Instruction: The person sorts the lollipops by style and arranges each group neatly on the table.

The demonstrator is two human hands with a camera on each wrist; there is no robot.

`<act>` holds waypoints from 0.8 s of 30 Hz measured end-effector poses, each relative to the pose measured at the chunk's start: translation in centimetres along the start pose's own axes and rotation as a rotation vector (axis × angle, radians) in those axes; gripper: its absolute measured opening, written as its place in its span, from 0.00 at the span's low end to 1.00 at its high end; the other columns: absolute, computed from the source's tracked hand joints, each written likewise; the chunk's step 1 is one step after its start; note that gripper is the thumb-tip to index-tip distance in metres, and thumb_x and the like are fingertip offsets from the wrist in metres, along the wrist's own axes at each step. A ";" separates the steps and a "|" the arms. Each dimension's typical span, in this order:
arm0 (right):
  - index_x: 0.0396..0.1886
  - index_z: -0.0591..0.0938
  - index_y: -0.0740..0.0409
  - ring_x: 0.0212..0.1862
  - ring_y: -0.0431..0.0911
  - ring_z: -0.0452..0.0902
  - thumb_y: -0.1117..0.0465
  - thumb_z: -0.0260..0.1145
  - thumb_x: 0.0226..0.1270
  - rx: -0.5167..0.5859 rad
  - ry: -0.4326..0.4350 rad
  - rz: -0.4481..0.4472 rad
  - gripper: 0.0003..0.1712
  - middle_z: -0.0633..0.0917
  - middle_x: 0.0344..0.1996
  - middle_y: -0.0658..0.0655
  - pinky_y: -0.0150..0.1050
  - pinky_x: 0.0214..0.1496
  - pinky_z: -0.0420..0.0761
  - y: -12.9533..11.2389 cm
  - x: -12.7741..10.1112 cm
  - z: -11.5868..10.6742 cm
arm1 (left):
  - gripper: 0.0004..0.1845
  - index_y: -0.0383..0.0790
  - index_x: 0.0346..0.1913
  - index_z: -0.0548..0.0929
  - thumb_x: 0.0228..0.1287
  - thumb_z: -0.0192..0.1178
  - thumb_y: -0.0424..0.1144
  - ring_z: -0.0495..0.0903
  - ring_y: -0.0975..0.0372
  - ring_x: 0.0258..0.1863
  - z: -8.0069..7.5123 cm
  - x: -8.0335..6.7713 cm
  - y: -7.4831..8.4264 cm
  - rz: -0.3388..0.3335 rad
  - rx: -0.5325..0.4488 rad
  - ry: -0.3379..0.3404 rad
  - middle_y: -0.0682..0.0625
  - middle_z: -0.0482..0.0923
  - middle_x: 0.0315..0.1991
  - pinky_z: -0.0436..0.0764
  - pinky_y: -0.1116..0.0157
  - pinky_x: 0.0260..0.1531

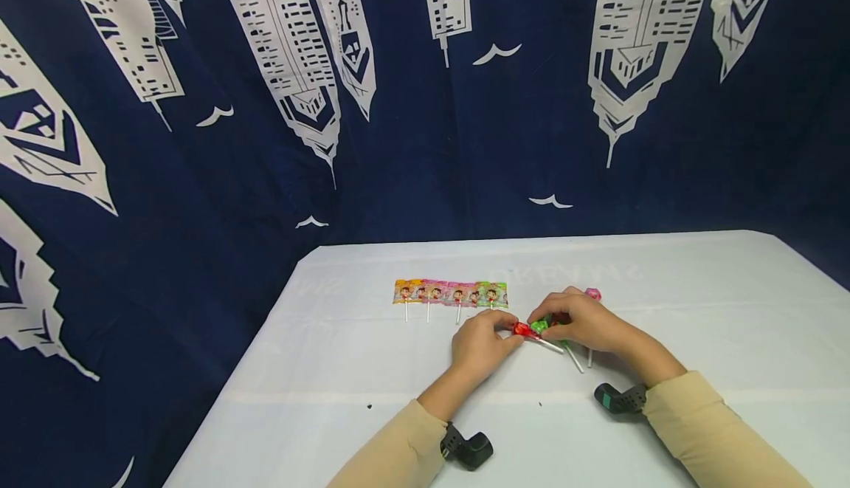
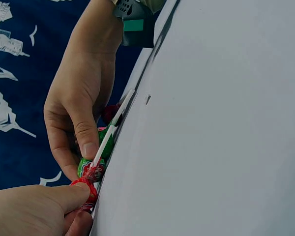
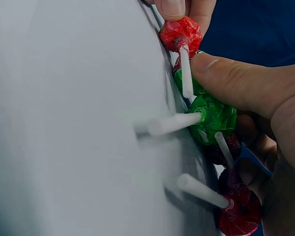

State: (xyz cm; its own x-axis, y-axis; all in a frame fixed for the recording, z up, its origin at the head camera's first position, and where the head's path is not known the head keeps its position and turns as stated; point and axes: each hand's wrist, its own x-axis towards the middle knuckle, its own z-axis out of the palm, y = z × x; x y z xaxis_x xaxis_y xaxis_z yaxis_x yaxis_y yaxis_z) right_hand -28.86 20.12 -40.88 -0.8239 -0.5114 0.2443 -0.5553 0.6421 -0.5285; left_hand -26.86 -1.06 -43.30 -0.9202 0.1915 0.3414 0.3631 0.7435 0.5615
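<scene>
My left hand (image 1: 481, 348) pinches a red-wrapped lollipop (image 1: 522, 329) between thumb and fingers, its white stick pointing to the lower right. Right beside it, my right hand (image 1: 584, 320) has thumb and forefinger on a green-wrapped lollipop (image 2: 91, 168), whose head meets the red one. Under the right palm, the right wrist view shows another green lollipop (image 3: 214, 115) and a dark red lollipop (image 3: 240, 211), with one more dark wrapper partly hidden between them. A pink lollipop (image 1: 593, 294) shows just beyond the right hand.
Left of the hands and farther back, several lollipops in flat orange, pink and green wrappers (image 1: 450, 293) lie in a row, sticks toward me. A white cloth covers the table (image 1: 299, 414). Behind it hangs a dark blue curtain (image 1: 425, 178) with white building prints.
</scene>
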 end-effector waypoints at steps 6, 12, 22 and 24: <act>0.41 0.86 0.42 0.39 0.40 0.66 0.58 0.74 0.53 -0.005 0.003 0.002 0.14 0.86 0.38 0.41 0.32 0.39 0.68 0.0 -0.1 0.1 | 0.11 0.56 0.38 0.87 0.50 0.73 0.48 0.74 0.79 0.23 0.1 -0.1 -0.1 -0.002 -0.005 0.014 0.64 0.85 0.35 0.66 0.76 0.22; 0.40 0.86 0.42 0.39 0.39 0.66 0.58 0.74 0.53 -0.003 0.005 0.008 0.13 0.86 0.39 0.42 0.32 0.39 0.67 -0.1 0.0 0.2 | 0.10 0.57 0.38 0.87 0.50 0.72 0.47 0.73 0.80 0.22 -0.1 -0.2 0.0 -0.024 -0.026 -0.001 0.65 0.85 0.35 0.66 0.76 0.23; 0.40 0.86 0.41 0.40 0.38 0.66 0.56 0.75 0.52 -0.022 0.034 0.004 0.13 0.86 0.38 0.39 0.33 0.40 0.67 -0.2 -0.2 0.3 | 0.11 0.57 0.39 0.84 0.52 0.71 0.45 0.71 0.79 0.20 -0.3 -0.1 0.0 -0.044 -0.107 -0.043 0.64 0.86 0.33 0.66 0.75 0.21; 0.40 0.86 0.41 0.40 0.38 0.66 0.55 0.75 0.52 -0.022 0.039 0.002 0.13 0.86 0.37 0.39 0.33 0.39 0.67 -0.1 -0.2 0.3 | 0.11 0.56 0.39 0.84 0.52 0.71 0.45 0.72 0.79 0.20 -0.5 -0.1 0.0 -0.042 -0.136 -0.063 0.64 0.86 0.33 0.67 0.74 0.21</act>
State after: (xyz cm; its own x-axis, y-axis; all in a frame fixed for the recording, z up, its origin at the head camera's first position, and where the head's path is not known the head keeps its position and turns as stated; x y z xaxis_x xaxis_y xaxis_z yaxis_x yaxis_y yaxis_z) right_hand -28.62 19.93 -41.12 -0.8283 -0.4881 0.2752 -0.5560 0.6553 -0.5114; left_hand -26.73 -1.38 -42.95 -0.9407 0.2051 0.2702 0.3369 0.6590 0.6725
